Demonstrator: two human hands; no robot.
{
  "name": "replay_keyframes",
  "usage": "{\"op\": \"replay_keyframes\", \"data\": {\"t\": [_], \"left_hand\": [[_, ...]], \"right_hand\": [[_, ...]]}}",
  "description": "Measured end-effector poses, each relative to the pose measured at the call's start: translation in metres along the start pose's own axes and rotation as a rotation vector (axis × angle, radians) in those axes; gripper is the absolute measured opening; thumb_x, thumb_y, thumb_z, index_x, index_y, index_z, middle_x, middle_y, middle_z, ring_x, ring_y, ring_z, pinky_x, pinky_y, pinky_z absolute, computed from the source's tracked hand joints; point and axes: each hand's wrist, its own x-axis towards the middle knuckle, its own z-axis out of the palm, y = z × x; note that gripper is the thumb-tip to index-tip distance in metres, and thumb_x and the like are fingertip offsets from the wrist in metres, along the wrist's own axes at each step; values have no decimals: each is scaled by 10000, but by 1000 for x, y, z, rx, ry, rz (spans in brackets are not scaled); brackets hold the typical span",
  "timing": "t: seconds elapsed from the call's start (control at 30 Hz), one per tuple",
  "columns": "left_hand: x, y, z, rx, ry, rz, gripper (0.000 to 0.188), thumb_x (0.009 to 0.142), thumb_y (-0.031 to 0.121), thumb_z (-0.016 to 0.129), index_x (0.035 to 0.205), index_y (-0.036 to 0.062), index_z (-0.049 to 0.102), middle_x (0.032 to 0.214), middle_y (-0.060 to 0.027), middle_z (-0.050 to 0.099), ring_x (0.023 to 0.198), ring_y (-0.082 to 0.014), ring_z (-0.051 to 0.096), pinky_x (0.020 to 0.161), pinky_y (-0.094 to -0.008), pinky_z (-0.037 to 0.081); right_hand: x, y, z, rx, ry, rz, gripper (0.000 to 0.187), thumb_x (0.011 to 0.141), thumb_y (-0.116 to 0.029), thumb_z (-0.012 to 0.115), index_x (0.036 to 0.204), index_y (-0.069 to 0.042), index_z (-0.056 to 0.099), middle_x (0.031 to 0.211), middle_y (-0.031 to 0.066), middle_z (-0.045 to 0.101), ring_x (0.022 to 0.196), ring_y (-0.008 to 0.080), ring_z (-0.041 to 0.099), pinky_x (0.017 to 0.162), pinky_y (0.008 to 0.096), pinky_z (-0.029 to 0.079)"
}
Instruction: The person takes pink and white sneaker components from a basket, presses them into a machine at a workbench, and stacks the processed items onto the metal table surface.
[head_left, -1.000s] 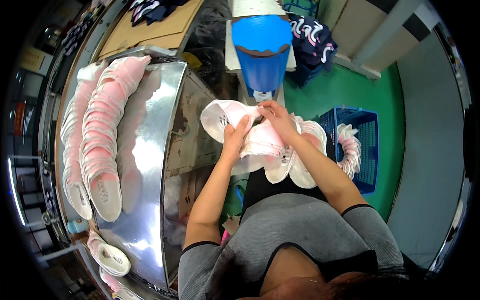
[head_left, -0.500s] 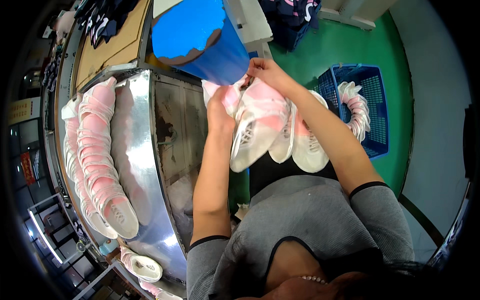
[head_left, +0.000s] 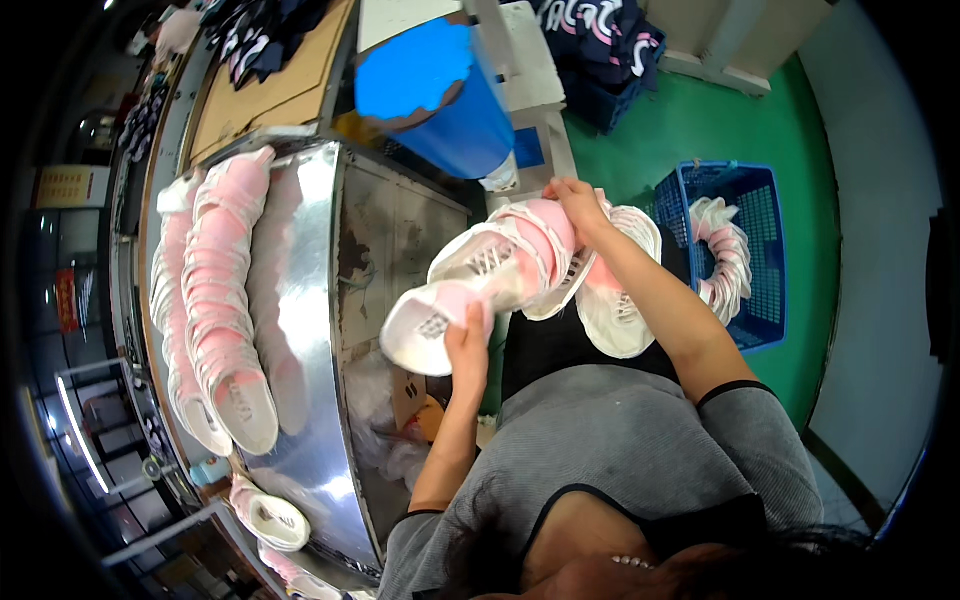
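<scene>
My left hand (head_left: 466,352) is closed around the heel end of a pink-and-white shoe upper (head_left: 416,338), its pale toe end out to the left. My right hand (head_left: 578,208), fingers bent, grips the far end of a nested stack of similar shoe uppers (head_left: 487,258) above my lap. More shoe uppers (head_left: 618,310) lie over my thigh beneath my right forearm. Past my right hand stands a blue cylinder (head_left: 455,125) with a ragged-edged blue top.
Long rows of nested pink uppers (head_left: 228,310) lie on the shiny metal bench (head_left: 318,300) at left, with loose ones (head_left: 275,522) nearer. A blue plastic basket (head_left: 768,250) with a curved stack inside sits on the green floor at right. Dark navy pieces (head_left: 600,40) fill a far crate.
My left hand has moved away from the blue cylinder, down and left, with one upper now apart from the stack. My right hand stays at the stack's far end. The view has shifted slightly.
</scene>
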Motion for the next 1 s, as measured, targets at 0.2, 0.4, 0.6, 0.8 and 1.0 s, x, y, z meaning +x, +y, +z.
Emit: {"op": "replay_keyframes", "data": {"t": [0.2,0.4,0.6,0.8,1.0], "left_hand": [[51,7,43,-248,-218,59,404,856,238,647,1144,-29,554,1081,-61,608,977,-143,568,865,-285,438],[50,41,-5,-452,-176,16,410,851,213,638,1177,-15,535,1081,-83,607,994,-167,584,882,-296,449],[105,63,0,-208,-214,333,370,856,195,627,1147,-18,545,1045,-67,606,951,-152,573,832,-293,454],[136,54,26,-181,-255,261,411,826,184,646,1158,-32,538,1066,-92,602,983,-173,572,847,-306,453],[159,56,50,-620,-234,-54,356,827,141,595,1109,-68,535,1030,-149,604,960,-244,600,832,-354,486]], "right_hand": [[-25,13,26,-140,-106,-62,260,933,-228,504,907,-2,630,879,74,606,814,171,552,745,297,460],[-17,-11,-2,-313,-120,-194,199,893,-175,573,1009,-17,605,874,60,602,785,129,555,745,260,445],[-58,-46,47,-477,-412,-576,176,895,-168,584,966,-13,540,842,25,578,777,104,544,725,240,430],[-26,-45,41,-121,-306,-449,170,902,-181,571,868,-16,547,750,42,617,717,92,519,688,256,408],[-8,-65,33,31,-450,-176,213,933,-241,539,826,-59,564,724,44,616,667,128,553,663,251,431]]}}
